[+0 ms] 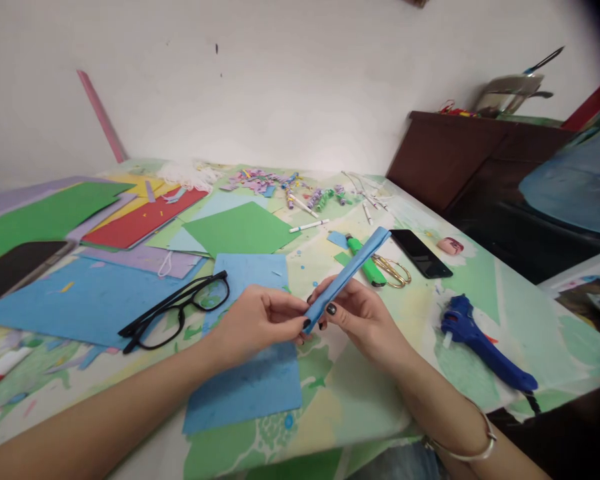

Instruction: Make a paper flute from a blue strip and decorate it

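A folded strip of blue craft foam (349, 272) slants up and to the right between my hands. My left hand (260, 323) pinches its lower end between thumb and fingers. Close beside it, my right hand (363, 310) grips the strip a little higher, thumb in front and fingers behind. Below my hands lies a blue foam sheet (253, 393), flat on the table. Just beyond the strip are a green cutter (373, 269) and gold-handled scissors (394, 272), partly hidden by it.
Black-framed glasses (177, 310) rest left of my hands. Coloured sheets (245, 227) cover the back left. A phone (421, 253) and a blue glue gun (485, 347) lie to the right. Paper scraps (253, 180) and small curled pieces (325, 197) sit near the wall.
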Demonstrator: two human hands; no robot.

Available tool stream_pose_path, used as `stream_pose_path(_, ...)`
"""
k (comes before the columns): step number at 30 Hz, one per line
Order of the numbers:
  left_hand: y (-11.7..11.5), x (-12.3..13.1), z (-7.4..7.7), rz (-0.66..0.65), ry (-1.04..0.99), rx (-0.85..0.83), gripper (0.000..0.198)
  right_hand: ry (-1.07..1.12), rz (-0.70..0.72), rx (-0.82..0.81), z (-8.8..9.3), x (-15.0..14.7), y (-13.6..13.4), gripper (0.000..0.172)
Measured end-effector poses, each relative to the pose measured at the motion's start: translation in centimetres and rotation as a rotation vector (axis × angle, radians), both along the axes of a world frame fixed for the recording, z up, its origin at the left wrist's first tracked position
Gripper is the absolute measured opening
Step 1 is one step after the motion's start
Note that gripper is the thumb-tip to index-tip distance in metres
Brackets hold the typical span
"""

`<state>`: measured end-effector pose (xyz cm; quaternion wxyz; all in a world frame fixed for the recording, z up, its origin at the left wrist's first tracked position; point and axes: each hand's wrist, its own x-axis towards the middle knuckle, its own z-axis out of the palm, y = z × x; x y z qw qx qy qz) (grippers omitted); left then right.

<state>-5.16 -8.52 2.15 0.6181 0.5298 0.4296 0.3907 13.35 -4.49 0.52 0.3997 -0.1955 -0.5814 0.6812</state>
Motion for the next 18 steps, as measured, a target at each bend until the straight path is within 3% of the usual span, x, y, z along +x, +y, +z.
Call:
stream_pose_path(5, -0.31, 0.25, 0.05, 0.049, 0.100, 0.047, 0.024, -0.040, -0.053, 0.012, -0.26, -0.18, -0.04, 0.020)
stream_pose_path(13, -0.55, 0.40, 0.02, 0.067, 0.089, 0.105, 0.022, -0.059, -0.107, 0.033, -0.29, -0.22, -0.04, 0.020)
stream_pose_path(18, -0.67, 0.45, -0.04, 0.049, 0.136, 0.219, 0.023, -0.048, -0.128, 0.028, -0.34, -0.25, 0.00, 0.020)
